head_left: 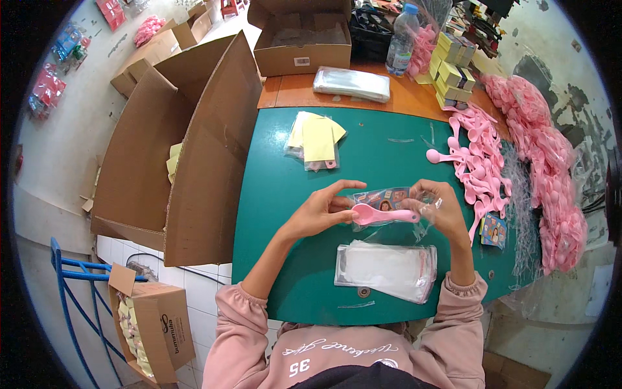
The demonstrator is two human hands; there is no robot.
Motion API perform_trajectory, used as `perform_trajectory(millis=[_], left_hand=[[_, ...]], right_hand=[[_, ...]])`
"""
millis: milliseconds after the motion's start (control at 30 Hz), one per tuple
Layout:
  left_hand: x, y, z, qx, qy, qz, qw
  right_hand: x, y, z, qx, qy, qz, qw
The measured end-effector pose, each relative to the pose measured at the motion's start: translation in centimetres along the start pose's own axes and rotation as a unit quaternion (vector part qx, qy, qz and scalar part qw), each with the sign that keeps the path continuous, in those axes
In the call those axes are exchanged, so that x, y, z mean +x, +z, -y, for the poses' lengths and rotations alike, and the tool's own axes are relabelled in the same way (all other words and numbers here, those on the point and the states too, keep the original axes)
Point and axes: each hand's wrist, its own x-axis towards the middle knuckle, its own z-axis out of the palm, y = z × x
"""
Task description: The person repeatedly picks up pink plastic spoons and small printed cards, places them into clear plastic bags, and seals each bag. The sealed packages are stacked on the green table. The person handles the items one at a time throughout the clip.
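Black cloth (353, 378) and pink sweatshirt (304, 358) at the lower edge; beyond, over the green tabletop (275, 275) and past a stack of clear bags (383, 269), a pink spoon (387, 216) with printed card (372, 198) and clear film (421, 228) between both hands. Left hand (321, 211) lightly closed, thumb and fingers at the bowl end; right hand (441, 206) pinched on the film by the handle end; full enclosure of the spoon not discernible. For a neat result, best to steady the bowl lightly, draw the film taut at the handle, and keep the card flat behind.
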Motion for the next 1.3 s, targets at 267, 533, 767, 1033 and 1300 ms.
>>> perform_trajectory(millis=[267,533,767,1033,1300], left_hand=[[0.1,3.3,2.0,0.175,0.110,-0.316,0.926],[-0.1,3.0,3.2,-0.194,-0.096,-0.073,0.974],[-0.9,2.0,2.1,-0.183,-0.160,-0.030,0.970],[-1.2,1.1,2.5,0.013,-0.148,-0.061,0.987],[-1.5,1.7,1.5,-0.130,-0.147,-0.073,0.978]], right_hand=[[0.6,2.2,1.8,-0.156,-0.080,-0.202,0.964],[0.6,3.6,0.2,-0.157,-0.177,0.113,0.965],[1.2,5.6,-3.4,-0.444,-0.164,-0.042,0.880],[0.6,6.5,-1.7,-0.432,-0.194,-0.150,0.868],[-0.9,8.8,0.1,-0.229,-0.194,-0.006,0.954]])
